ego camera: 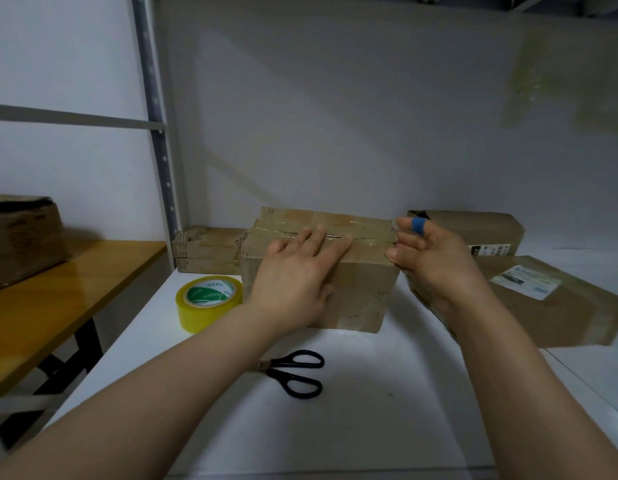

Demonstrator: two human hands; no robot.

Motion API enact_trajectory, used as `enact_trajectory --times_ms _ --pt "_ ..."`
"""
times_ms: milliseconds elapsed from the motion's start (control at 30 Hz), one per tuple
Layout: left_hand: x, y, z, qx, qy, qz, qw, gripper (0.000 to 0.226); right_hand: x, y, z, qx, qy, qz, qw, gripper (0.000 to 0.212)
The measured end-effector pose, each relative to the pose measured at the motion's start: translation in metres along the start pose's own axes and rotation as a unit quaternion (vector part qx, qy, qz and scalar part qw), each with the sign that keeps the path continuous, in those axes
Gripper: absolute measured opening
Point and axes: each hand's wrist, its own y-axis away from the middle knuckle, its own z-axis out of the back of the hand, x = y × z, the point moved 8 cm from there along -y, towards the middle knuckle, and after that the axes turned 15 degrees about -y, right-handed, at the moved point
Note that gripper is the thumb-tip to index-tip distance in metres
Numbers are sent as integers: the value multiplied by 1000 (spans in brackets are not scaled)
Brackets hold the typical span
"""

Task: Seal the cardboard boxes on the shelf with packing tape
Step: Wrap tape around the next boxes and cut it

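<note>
A brown cardboard box (361,285) stands in the middle of the white shelf (370,393), with clear tape along its top seam. My left hand (297,271) lies flat over the box's top and front edge, fingers straight and pressing on the taped seam. My right hand (432,261) is at the box's right end, fingers curled against the top right corner; one finger wears a blue band. A roll of yellow packing tape (207,303) lies left of the box. Black scissors (295,372) lie in front of it.
A small box (207,249) sits behind on the left. At the right are a long box (474,230) at the back and a labelled box (557,299) nearer. Left of the shelf post (155,112) is a wooden table (58,299) bearing another box (20,237).
</note>
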Motion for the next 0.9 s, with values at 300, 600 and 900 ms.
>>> enact_trajectory --times_ms 300,600,900 --pt "99 26 -24 93 401 367 834 53 1 -2 -6 -16 33 -15 999 49" --pt "91 44 -35 79 564 410 713 19 -10 9 -15 -57 -2 -32 998 30" --pt "89 41 -26 175 586 445 654 81 -12 8 -15 -57 13 -22 998 51"
